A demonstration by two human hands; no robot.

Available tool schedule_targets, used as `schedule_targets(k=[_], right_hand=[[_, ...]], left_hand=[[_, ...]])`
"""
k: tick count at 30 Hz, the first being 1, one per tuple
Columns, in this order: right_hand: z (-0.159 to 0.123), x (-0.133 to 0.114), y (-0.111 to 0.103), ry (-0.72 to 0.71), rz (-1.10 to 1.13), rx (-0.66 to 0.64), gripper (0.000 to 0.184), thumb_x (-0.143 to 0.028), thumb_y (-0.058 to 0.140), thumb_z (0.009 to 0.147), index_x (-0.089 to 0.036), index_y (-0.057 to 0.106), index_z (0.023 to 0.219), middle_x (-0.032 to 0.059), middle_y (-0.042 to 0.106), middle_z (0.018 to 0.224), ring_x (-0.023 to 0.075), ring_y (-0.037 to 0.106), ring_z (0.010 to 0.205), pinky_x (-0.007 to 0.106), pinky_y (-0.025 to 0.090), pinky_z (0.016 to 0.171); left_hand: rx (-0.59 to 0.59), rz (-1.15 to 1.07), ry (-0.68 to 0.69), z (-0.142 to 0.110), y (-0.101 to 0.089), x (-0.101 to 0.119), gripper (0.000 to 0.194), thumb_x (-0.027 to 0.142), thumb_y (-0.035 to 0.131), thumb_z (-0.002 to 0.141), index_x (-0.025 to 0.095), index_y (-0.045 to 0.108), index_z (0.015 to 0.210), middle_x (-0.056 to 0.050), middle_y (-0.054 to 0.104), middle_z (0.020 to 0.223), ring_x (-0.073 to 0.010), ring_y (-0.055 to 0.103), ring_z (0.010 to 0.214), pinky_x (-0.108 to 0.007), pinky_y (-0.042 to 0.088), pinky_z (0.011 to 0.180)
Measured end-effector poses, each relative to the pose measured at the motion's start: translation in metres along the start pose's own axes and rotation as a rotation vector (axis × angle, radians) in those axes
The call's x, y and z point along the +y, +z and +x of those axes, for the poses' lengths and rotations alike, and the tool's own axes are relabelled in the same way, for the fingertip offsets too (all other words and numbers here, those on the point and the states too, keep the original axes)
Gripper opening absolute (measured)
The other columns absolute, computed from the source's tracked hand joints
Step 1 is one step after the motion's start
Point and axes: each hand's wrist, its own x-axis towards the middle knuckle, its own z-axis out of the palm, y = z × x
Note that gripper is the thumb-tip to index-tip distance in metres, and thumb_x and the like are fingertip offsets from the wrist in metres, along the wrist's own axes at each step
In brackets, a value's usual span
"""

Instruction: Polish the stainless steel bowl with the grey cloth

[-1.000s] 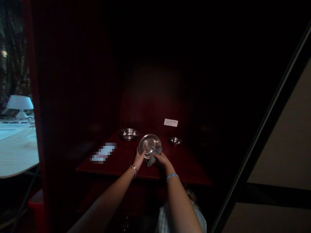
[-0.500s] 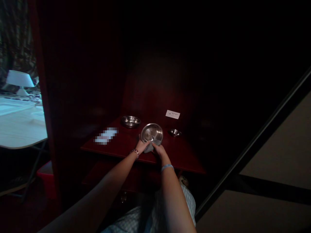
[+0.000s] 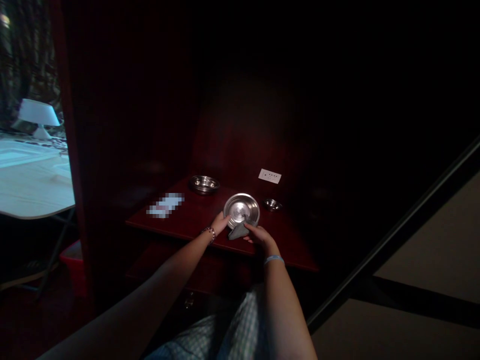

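Note:
A shiny metal bowl [image 3: 240,204] is tilted toward me above the dark red desk. My left hand [image 3: 221,223] grips its left rim, thumb on the inner side and the other fingers hidden behind it. On the right, my right hand [image 3: 262,237] pinches a grey cloth [image 3: 237,230] against the bowl's lower right rim. Part of the cloth lies inside the bowl and the rest hangs over the front.
Stacked metal bowls [image 3: 204,185] stand at the back left of the desk [image 3: 176,229]; a small metal bowl [image 3: 272,204] is at the right. A wall socket [image 3: 270,175] is behind. Dark panels close in both sides. A lamp [image 3: 39,114] stands on a pale table at far left.
The bowl has moved slightly right and shows more of its inside. My right hand has shifted right along the rim with the cloth, which now hangs lower. The view has shifted slightly.

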Motion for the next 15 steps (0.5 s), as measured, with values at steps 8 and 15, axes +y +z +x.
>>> schedule_targets(k=[8, 15], right_hand=[[0.01, -0.005, 0.022, -0.026, 0.063, 0.191, 0.035, -0.038, 0.065, 0.083, -0.007, 0.064, 0.1, 0.0057, 0.065, 0.059, 0.0172, 0.063, 0.047, 0.029, 0.056, 0.05], [0.019, 0.007, 0.015, -0.153, -0.212, 0.25, 0.035, -0.044, 0.068, 0.078, -0.01, 0.069, 0.09, 0.0128, 0.072, 0.075, 0.0241, 0.072, 0.072, 0.028, 0.057, 0.062]], left_hand=[[0.125, 0.025, -0.015, -0.003, -0.004, 0.003, 0.032, 0.015, 0.058, 0.078, 0.013, 0.065, 0.11, -0.011, 0.071, 0.115, -0.025, 0.06, 0.118, -0.038, 0.041, 0.108], [0.13, 0.088, 0.016, -0.001, -0.008, 0.002, 0.036, 0.015, 0.062, 0.075, 0.012, 0.065, 0.11, -0.014, 0.07, 0.118, -0.0271, 0.062, 0.116, -0.038, 0.043, 0.105]])
